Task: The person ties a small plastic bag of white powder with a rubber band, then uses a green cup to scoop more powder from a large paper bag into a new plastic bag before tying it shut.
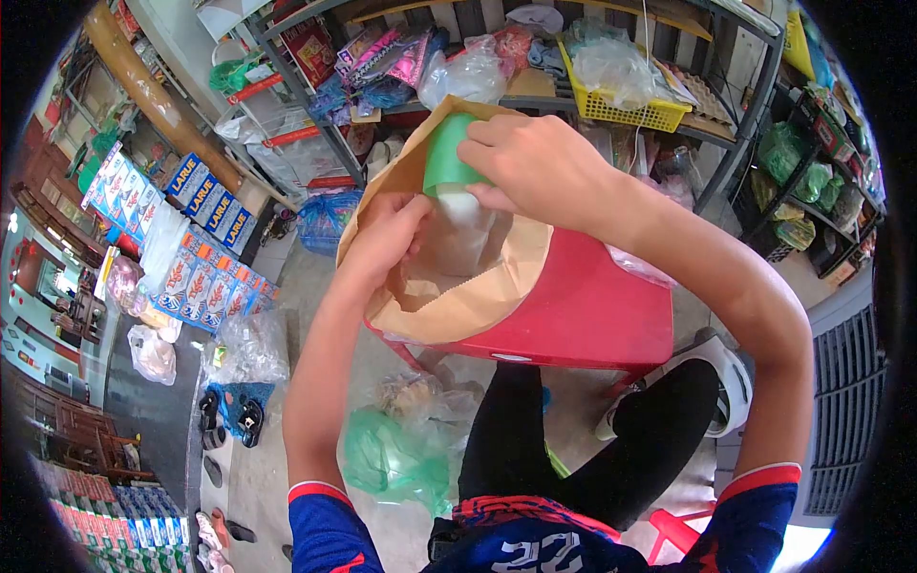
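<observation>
A large brown paper bag [458, 310] stands with its mouth wide apart on a red plastic table [611, 306] in front of me. Over its mouth, my right hand [521, 162] is closed round a green cup-like piece [445, 158], tilted downward. A whitish thing [458, 208] shows just below the green piece, inside the bag. My left hand [394, 229] reaches in over the bag's left side, with its fingers closed near the green piece's lower edge. What those left fingers pinch, I cannot tell.
Behind the table runs a metal shelf holding a yellow basket [621, 100] and plastic-wrapped goods. Drink cartons [205, 282] are stacked at left. A green plastic bag [392, 458] lies on the floor by my legs. A grey louvred unit [841, 411] stands at right.
</observation>
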A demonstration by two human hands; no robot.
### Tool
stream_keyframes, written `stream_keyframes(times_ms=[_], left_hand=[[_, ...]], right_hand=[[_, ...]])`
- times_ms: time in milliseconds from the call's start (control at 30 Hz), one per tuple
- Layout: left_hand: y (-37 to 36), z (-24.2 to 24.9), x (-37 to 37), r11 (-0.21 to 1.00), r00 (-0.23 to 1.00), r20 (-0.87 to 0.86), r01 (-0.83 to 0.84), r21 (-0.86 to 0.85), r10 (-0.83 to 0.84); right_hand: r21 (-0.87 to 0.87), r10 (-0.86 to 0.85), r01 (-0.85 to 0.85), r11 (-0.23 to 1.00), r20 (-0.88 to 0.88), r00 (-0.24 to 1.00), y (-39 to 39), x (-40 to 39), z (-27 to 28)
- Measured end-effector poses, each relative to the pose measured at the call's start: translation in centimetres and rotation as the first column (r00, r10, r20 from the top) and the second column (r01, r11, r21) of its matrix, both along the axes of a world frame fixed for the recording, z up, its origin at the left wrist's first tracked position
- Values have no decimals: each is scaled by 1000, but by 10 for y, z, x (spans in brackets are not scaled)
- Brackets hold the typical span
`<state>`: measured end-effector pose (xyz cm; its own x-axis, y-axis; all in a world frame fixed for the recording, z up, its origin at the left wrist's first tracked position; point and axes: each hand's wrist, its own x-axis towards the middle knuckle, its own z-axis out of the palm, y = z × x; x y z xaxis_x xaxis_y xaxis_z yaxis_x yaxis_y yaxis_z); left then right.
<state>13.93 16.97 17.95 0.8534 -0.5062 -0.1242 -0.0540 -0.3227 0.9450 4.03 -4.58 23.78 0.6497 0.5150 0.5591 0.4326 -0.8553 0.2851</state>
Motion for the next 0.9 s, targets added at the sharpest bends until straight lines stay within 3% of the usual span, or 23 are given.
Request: stream_keyframes(times_ms=[900], left_hand=[[4, -5, 4, 1000, 1000, -9, 1, -24, -2]], right_hand=[[-90, 68, -56, 994, 131, 989, 3, 1, -6]])
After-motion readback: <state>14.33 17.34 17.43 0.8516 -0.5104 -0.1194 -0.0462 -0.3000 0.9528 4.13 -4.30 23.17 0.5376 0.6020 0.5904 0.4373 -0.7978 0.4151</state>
